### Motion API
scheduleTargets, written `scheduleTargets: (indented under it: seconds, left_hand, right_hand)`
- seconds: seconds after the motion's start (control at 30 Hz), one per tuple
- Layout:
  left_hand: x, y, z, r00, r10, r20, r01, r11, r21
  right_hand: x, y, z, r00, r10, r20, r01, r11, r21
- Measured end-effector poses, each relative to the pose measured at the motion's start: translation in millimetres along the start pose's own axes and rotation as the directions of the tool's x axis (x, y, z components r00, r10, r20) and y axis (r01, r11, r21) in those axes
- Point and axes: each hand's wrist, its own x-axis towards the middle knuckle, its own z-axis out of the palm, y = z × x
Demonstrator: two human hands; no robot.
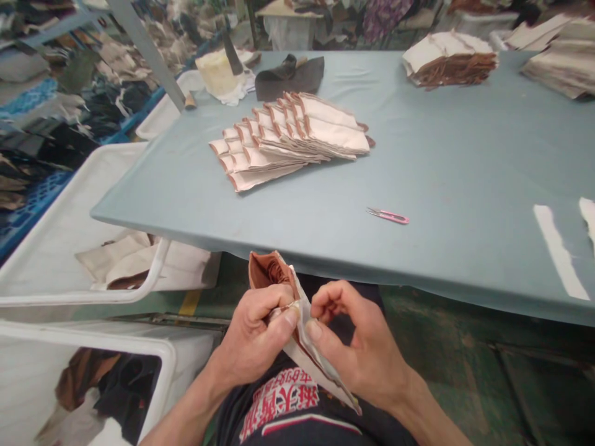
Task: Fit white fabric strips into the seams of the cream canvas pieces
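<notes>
Both my hands hold one cream fabric piece with a brown lining [279, 279] over my lap, below the table's near edge. My left hand [253, 337] is closed, pinching the piece's edge between thumb and fingers. My right hand [360, 347] is closed too, its thumb and forefinger pinching the same edge from the other side. A fanned stack of like cream-and-brown pieces [290, 139] lies on the pale blue table [441, 161]. Pink thread snips [388, 216] lie on the table ahead of my right hand.
White bins [56, 248] holding fabric stand at my left. More stacks of pieces [449, 59] sit at the table's far right. A dark cloth [290, 77] and a cream bundle [220, 74] lie at the far edge. White strips [558, 251] lie at right.
</notes>
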Motion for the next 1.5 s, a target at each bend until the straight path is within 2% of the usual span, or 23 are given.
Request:
scheduleTargets:
  seconds: [0.1, 0.2, 0.3, 0.37, 0.5, 0.57, 0.67, 0.93, 1.13, 1.33, 1.5]
  left_hand:
    - [5.1, 8.1, -5.2, 0.994, 0.001, 0.106, -0.001, 1.0, 0.0]
    - [9.6, 19.1, -10.2, 0.991, 0.011, 0.13, -0.019, 0.998, 0.058]
    - [9.8, 23.9, -14.4, 0.996, 0.08, 0.045, -0.086, 0.982, 0.165]
    - [8.4, 23.2, -17.5, 0.996, 0.089, 0.031, -0.093, 0.977, 0.193]
    - [7.5, 22.5, -24.3, 0.989, 0.023, 0.146, -0.039, 0.993, 0.11]
    - [9.7, 25.6, -27.2, 0.976, 0.032, 0.214, -0.047, 0.997, 0.063]
    - [14.5, 32.9, -32.2, 0.966, 0.057, 0.253, -0.065, 0.998, 0.021]
    - [15.0, 40.4, -54.2, 0.903, 0.009, 0.431, -0.023, 0.999, 0.028]
    - [12.7, 43.1, -51.7, 0.946, 0.001, 0.325, -0.068, 0.978, 0.196]
    - [16.4, 45.4, -45.4, 0.961, -0.025, 0.277, -0.061, 0.952, 0.3]
    - [13.9, 47.8, -43.6, 0.954, 0.05, 0.297, -0.179, 0.887, 0.426]
  right_hand:
    - [16.8, -2.8, -11.9, 0.974, -0.225, -0.008, 0.225, 0.974, -0.023]
    - [37.2, -4.0, -15.9, 0.933, -0.342, 0.11, 0.342, 0.939, 0.018]
    - [52.3, -5.9, -14.7, 0.896, -0.364, 0.256, 0.378, 0.926, -0.006]
    - [57.1, -10.1, -14.5, 0.878, -0.356, 0.32, 0.413, 0.902, -0.13]
    - [60.4, -23.3, -18.2, 0.837, -0.379, 0.395, 0.523, 0.768, -0.371]
    - [62.4, -29.3, -21.0, 0.801, -0.408, 0.439, 0.579, 0.714, -0.394]
    - [65.6, -34.9, -24.5, 0.763, -0.433, 0.48, 0.627, 0.676, -0.386]
    - [58.4, -36.0, -23.3, 0.779, -0.301, 0.549, 0.513, 0.81, -0.284]
    - [53.5, -43.1, -25.0, 0.808, -0.141, 0.572, 0.376, 0.871, -0.316]
    - [50.7, -46.2, -28.9, 0.865, -0.066, 0.497, 0.267, 0.9, -0.345]
    - [49.8, -40.4, -25.8, 0.893, -0.044, 0.448, 0.207, 0.924, -0.322]
